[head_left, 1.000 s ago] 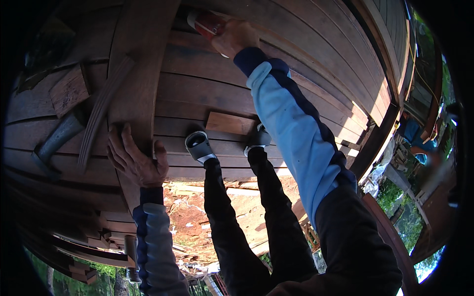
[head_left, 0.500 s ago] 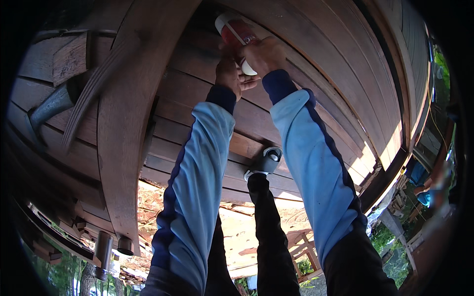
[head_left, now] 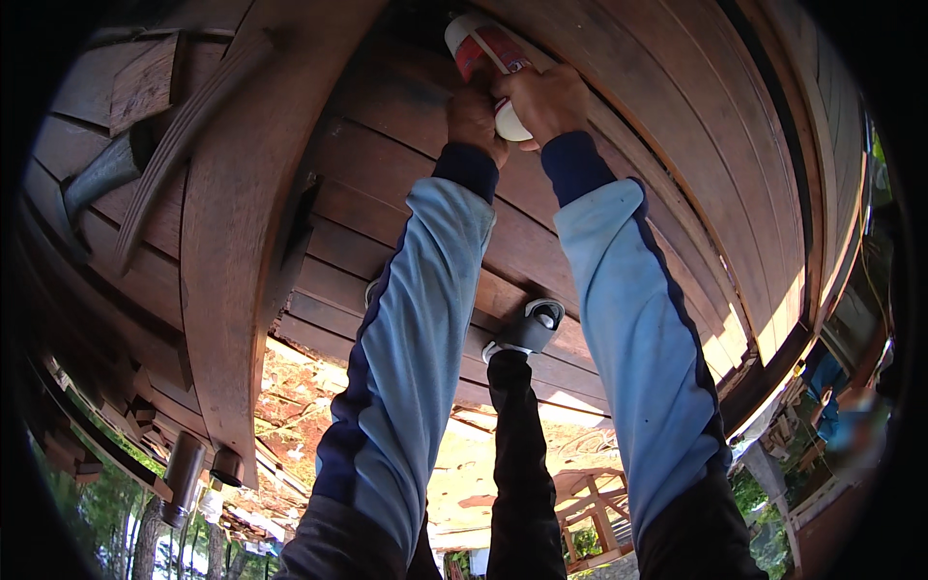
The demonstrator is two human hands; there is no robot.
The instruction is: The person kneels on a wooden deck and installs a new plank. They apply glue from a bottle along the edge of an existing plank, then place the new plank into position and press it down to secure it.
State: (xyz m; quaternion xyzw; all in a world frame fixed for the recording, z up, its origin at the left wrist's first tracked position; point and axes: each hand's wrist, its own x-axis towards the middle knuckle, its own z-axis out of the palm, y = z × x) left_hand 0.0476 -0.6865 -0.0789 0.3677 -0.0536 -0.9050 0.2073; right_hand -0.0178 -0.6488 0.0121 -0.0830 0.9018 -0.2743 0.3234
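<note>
A white and red bottle is tilted near the top of the view, against the dark plank surface. My left hand is closed round its left side. My right hand grips it from the right, fingers wrapped over it. The bottle's white rounded near end shows between the two hands. Most of my left fingers are hidden behind the bottle and the hand.
A thick wooden beam curves down the left side. Beyond it are a grey metal pipe and a wood block. Long boards form the right side. My grey shoe stands on the planks below.
Both hands and the bottle have shifted a little to the right and up in view. My left fingers, earlier stretched out under the bottle's near end, are now closed round its side.
</note>
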